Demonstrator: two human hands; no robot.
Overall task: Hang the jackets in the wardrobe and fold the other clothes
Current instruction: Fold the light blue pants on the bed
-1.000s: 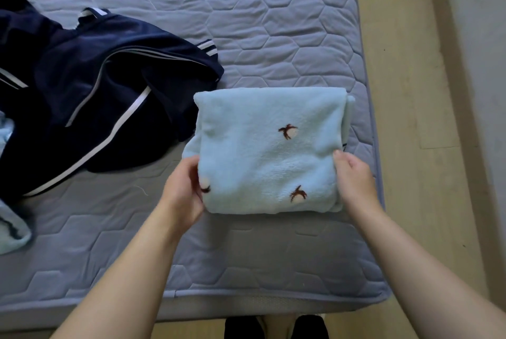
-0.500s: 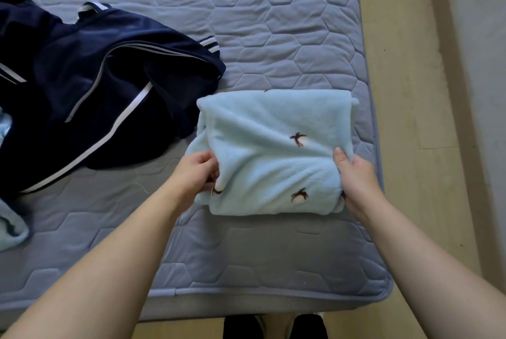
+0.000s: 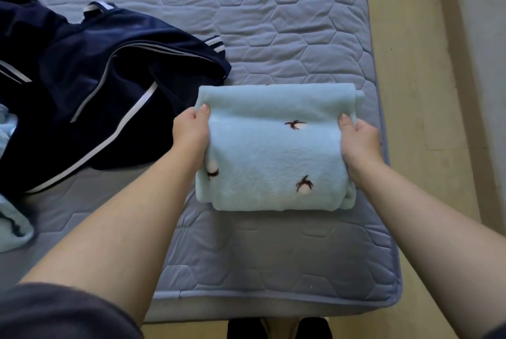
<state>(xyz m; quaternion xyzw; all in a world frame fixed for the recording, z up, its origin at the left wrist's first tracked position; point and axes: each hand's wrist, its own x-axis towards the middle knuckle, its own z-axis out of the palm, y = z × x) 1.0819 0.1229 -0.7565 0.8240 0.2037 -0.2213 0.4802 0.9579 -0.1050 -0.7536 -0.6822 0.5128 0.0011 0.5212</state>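
Fleece garment [image 3: 276, 152]: light blue, folded into a thick rectangle, is lying near the right front corner of the quilted mattress [image 3: 273, 23].
Left hand [image 3: 191, 133]: is gripping the fold's left edge, thumb pressing on top.
Right hand [image 3: 358, 138]: is gripping the right edge, thumb on top.
Navy jacket [image 3: 109, 86]: is sprawling unfolded just left of the garment, white stripes showing.
Blue cloth [image 3: 13, 223]: is lying crumpled at the far left.
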